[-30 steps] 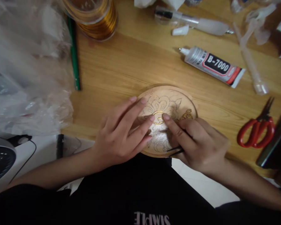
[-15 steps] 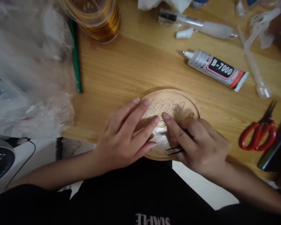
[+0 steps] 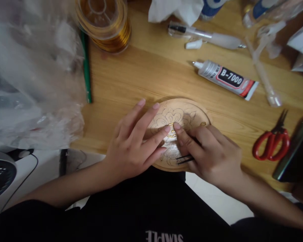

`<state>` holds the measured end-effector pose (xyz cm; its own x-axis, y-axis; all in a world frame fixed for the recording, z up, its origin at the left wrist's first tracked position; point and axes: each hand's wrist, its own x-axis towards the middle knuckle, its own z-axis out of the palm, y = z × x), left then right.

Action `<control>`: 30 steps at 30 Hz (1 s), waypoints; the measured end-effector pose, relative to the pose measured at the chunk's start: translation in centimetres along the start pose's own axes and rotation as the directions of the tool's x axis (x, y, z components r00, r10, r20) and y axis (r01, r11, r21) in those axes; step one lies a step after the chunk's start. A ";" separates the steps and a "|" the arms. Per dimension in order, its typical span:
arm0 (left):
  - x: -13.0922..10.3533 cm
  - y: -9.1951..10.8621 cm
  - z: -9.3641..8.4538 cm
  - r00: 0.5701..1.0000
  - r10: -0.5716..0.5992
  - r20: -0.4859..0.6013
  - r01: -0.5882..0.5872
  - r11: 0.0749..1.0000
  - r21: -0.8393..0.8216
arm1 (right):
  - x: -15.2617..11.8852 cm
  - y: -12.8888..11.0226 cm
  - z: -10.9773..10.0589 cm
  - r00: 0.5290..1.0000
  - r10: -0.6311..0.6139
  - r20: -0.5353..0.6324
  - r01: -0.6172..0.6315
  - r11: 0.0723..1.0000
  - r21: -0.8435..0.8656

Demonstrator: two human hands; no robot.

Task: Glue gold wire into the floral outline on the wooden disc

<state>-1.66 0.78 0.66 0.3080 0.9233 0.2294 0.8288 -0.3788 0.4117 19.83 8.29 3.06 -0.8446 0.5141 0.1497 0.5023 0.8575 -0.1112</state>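
A round wooden board (image 3: pixel 184 102) with a drawn flower pattern lies at the table's front edge. Near its middle sits a small ring of curled gold wire (image 3: pixel 172 135). My left hand (image 3: pixel 131 144) is open, its fingers spread over the board's left side, one fingertip touching the wire. My right hand (image 3: pixel 214 154) presses a fingertip on the same wire from the right. Black tweezers (image 3: pixel 184 159) are tucked in that hand, their tips pointing left over the board. Another gold wire curl (image 3: pixel 203 124) shows at the board's right, partly hidden by the right hand.
Beyond the board lies a B-7000 glue tube (image 3: pixel 227 79), with a pen (image 3: pixel 209 36) and white cap (image 3: pixel 194 44) behind. Red-handled pliers (image 3: pixel 271 144) and a dark phone-like object (image 3: pixel 293 151) are right. A gold wire spool (image 3: pixel 111 33), green pencil-like stick (image 3: pixel 87 74) and plastic bags (image 3: pixel 40 77) are left.
The view has shifted slightly, so the table items appear a little lower and the right-hand ones further left. Both hands keep pressing at the wire ring; the tweezers stay in the right hand.
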 end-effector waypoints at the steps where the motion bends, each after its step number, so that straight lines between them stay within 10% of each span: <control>1: 0.0 0.0 0.1 1.000 -0.002 -0.013 0.002 1.000 -0.006 | 0.0 0.0 0.0 1.000 0.001 -0.004 -0.001 1.000 0.009; 14: -0.3 -0.1 0.5 0.994 -0.059 -0.087 0.049 0.992 -0.116 | -0.7 0.5 1.0 0.969 -0.009 -0.247 0.019 0.999 0.037; 24: -0.5 0.2 0.1 0.993 0.114 -0.043 -0.113 0.993 0.029 | -0.7 3.6 1.8 0.853 0.448 -0.266 -0.225 0.778 0.587; 30: -0.5 2.3 0.6 0.990 0.121 0.069 -0.132 0.975 0.180 | -0.4 4.2 2.0 0.838 0.495 -0.231 -0.237 0.711 0.662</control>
<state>0.42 -0.51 0.93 0.4379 0.8726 0.2163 0.8512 -0.4799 0.2124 21.91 11.59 0.52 -0.4164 0.8593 0.2969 0.4344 0.4749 -0.7653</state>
